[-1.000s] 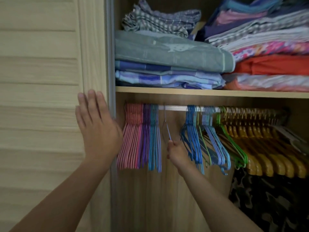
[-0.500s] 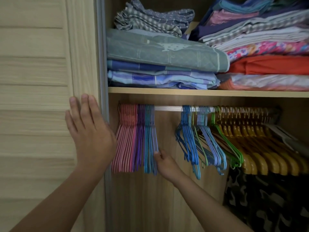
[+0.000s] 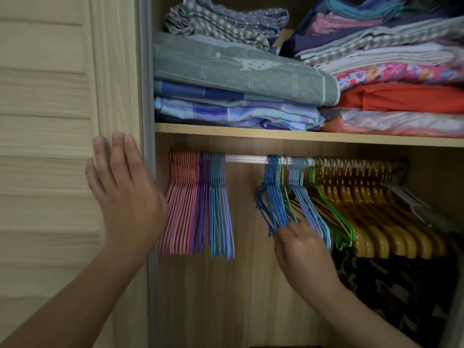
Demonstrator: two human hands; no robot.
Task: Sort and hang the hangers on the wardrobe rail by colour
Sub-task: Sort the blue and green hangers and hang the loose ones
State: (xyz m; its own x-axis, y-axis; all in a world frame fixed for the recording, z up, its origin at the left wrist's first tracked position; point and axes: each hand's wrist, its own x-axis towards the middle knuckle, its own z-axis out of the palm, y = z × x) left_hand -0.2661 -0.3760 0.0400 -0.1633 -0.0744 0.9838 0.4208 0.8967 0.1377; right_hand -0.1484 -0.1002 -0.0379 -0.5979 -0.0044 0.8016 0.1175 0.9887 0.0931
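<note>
A white rail (image 3: 247, 159) runs under the shelf. At its left end hang pink hangers (image 3: 179, 209), purple hangers (image 3: 203, 209) and light blue hangers (image 3: 221, 212), packed by colour. Further right is a mixed bunch: blue hangers (image 3: 272, 197), lilac hangers (image 3: 305, 204), a green hanger (image 3: 334, 217), then several yellow-brown hangers (image 3: 381, 222). My left hand (image 3: 125, 194) lies flat on the wardrobe door (image 3: 50, 146) with straight fingers. My right hand (image 3: 298, 247) reaches up to the bottom of the blue hangers, its fingertips curled at their lower ends.
A wooden shelf (image 3: 276, 135) above the rail carries stacks of folded bedding (image 3: 238, 71) and clothes (image 3: 396, 96). A dark camouflage garment (image 3: 391, 292) hangs below the yellow-brown hangers at the right. The wardrobe's back panel (image 3: 246, 285) shows between the two hanger groups.
My right hand left the light blue group at the left and moved right to the bottom of the blue hangers. The hanger it placed now hangs with the left group. My left hand stayed on the door.
</note>
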